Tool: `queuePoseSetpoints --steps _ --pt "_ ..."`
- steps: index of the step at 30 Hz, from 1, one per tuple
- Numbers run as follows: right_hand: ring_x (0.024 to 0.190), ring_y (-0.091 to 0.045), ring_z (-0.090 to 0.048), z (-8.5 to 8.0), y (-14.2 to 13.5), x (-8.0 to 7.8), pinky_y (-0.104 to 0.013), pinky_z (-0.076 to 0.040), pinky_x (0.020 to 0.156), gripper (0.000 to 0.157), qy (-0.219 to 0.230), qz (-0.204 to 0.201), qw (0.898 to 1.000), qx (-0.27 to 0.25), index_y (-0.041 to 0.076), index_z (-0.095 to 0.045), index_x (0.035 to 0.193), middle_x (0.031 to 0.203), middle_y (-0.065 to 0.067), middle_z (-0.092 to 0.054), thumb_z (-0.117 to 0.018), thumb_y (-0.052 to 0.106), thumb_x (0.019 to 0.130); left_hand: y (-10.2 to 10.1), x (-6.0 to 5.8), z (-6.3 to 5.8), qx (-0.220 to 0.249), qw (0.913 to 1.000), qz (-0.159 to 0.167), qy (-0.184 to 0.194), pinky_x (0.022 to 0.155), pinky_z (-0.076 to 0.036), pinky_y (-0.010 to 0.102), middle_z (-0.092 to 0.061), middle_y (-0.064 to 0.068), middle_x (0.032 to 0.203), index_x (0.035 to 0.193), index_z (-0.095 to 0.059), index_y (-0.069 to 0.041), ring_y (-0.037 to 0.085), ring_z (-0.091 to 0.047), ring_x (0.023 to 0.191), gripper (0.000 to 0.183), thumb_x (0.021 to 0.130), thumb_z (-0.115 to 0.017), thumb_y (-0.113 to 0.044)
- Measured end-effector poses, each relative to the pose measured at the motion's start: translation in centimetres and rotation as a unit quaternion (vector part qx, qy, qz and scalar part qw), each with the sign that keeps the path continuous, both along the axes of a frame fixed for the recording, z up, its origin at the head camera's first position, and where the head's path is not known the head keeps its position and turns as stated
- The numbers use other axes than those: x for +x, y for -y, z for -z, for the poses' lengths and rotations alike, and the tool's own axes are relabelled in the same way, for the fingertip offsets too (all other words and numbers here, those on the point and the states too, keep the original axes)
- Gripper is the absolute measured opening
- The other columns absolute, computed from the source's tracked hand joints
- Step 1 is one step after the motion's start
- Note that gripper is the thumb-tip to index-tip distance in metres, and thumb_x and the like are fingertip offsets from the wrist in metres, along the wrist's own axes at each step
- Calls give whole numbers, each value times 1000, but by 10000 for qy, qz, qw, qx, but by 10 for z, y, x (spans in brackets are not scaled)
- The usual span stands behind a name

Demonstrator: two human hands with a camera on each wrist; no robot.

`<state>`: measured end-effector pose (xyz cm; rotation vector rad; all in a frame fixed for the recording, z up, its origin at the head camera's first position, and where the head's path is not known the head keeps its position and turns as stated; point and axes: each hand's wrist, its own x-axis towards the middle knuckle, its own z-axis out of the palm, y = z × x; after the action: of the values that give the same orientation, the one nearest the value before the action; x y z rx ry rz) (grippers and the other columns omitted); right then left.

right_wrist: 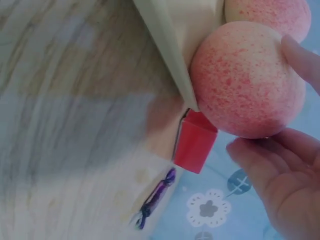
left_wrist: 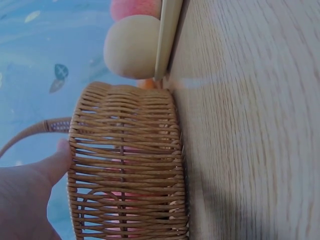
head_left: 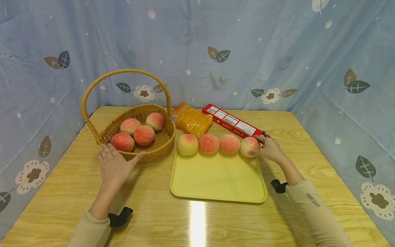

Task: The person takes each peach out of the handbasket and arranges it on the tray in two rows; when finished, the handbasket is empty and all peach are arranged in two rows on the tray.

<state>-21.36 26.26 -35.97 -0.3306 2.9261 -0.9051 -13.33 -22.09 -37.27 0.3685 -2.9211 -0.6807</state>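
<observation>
My left hand (head_left: 116, 167) is spread flat at the front rim of the wicker basket (head_left: 168, 145), its thumb touching the rim in the left wrist view. Inside the basket lie several peaches (head_left: 144, 135). At the far right corner of the yellow tray (head_left: 217, 178), my right hand (head_left: 271, 149) holds a speckled peach (head_left: 248, 146) between thumb and fingers, as the right wrist view (right_wrist: 247, 80) confirms of this peach. Beside it, along the tray's back edge, stand a pink peach (head_left: 229, 144), a redder peach (head_left: 209, 144) and a pale yellow peach (head_left: 187, 144).
Behind the tray lie an orange packet (head_left: 192, 120) and a long red box (head_left: 231, 120). A small purple cord-like item (right_wrist: 156, 197) rests near the box's end. The basket's tall handle (head_left: 124, 71) arches upward. A blue patterned curtain (head_left: 191, 51) encloses the wooden table (head_left: 148, 212).
</observation>
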Motion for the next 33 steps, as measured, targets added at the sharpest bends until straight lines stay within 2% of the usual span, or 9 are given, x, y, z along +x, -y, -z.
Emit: queuePoseSetpoints --steps 4,7,14,18,20,25,27,30,33 --pt "81 -40 -57 -8 8 0 -37 -46 62 81 -199 171 9995 -167 -12 -38 143 97 -35 -60 -79 25 82 0 0 0 -43 10000 20 23 113 -2 62 9 43 148 142 4 23 55 4 139 130 82 -46 -80" --pt "73 -31 -51 -17 22 1 -32 -39 59 82 -454 271 9979 -364 -8 -37 145 89 -28 -62 -78 27 83 0 0 1 -38 10000 16 -18 113 -3 62 9 43 148 143 4 23 55 4 140 130 82 -46 -80" --pt "123 -40 -51 -36 83 -1 -51 -46 95 76 -578 37 9941 -915 0 -40 147 142 -25 -48 -76 25 85 0 0 3 -38 9999 -9 -103 112 -5 63 9 42 149 143 3 23 54 4 140 130 81 -46 -80" --pt "122 -37 -52 -39 126 -6 -48 -44 99 73 -652 -460 9912 -1058 1 -47 143 138 -20 -53 -79 24 82 -1 1 3 -63 9999 -10 -91 113 -4 62 8 43 149 143 3 23 54 3 140 130 81 -45 -81" --pt "97 -32 -60 -40 150 -10 -41 -48 88 73 -648 -743 9896 -1050 0 -47 143 112 -19 -65 -79 24 81 -1 0 3 -35 10000 -18 -82 113 -3 62 9 42 149 143 4 22 54 4 140 130 81 -45 -81" --pt "78 -26 -51 -41 204 -18 -35 -45 75 74 -672 -1344 9845 -902 2 -45 145 92 -16 -61 -77 28 84 0 -1 2 -41 9999 10 -120 112 -4 63 9 43 149 143 4 23 54 4 140 130 81 -45 -81" --pt "93 -26 -56 -41 223 -19 -35 -47 84 74 -699 -1470 9826 -890 4 -45 145 122 -19 -63 -78 28 84 0 -1 1 -59 9999 23 -136 112 -5 64 8 43 149 143 3 23 55 3 140 130 81 -45 -81" --pt "90 -30 -57 -39 250 -21 -37 -47 82 75 -579 -1681 9806 -828 5 -45 146 124 -18 -62 -79 28 83 -1 0 1 -45 9999 11 -117 112 -5 64 8 43 148 143 3 23 55 3 140 130 81 -45 -81" --pt "120 -29 -55 -37 274 -24 -35 -45 98 75 -427 -1880 9791 -651 3 -43 146 143 -14 -50 -79 26 83 0 2 1 -38 9999 -26 -95 112 -5 64 8 43 149 143 3 23 55 2 140 130 81 -46 -80"
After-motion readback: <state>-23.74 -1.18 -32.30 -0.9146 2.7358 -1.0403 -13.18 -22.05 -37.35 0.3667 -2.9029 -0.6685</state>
